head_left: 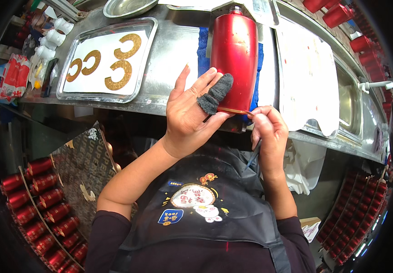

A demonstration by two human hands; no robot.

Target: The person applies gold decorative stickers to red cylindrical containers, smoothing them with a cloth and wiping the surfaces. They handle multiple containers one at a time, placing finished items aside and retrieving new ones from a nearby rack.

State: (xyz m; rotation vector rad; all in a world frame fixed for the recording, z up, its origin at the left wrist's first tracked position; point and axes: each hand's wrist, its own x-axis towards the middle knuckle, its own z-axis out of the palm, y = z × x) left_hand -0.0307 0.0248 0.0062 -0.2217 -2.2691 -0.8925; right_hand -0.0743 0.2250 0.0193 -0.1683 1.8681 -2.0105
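Observation:
A glossy red bottle (235,50) lies on a blue cloth (202,50), its neck pointing away from me and its base towards me. A thin gold strip (232,110) runs along the base edge. My left hand (189,102) is open against the bottle's left side, fingers spread and thumb near the base. A dark grey cloth finger cover (215,93) sits on that hand. My right hand (270,129) is closed at the base's right corner, fingertips at the strip's end. From its palm juts a slim blue-grey tool (253,155); its kind is unclear.
Left on the metal bench, a tray (144,68) holds several curved gold pieces (119,75) on white paper. White sheeting (303,68) lies right, before a sink (353,104). Racks of red bottles (53,211) flank me below. A metal bowl (128,7) stands behind.

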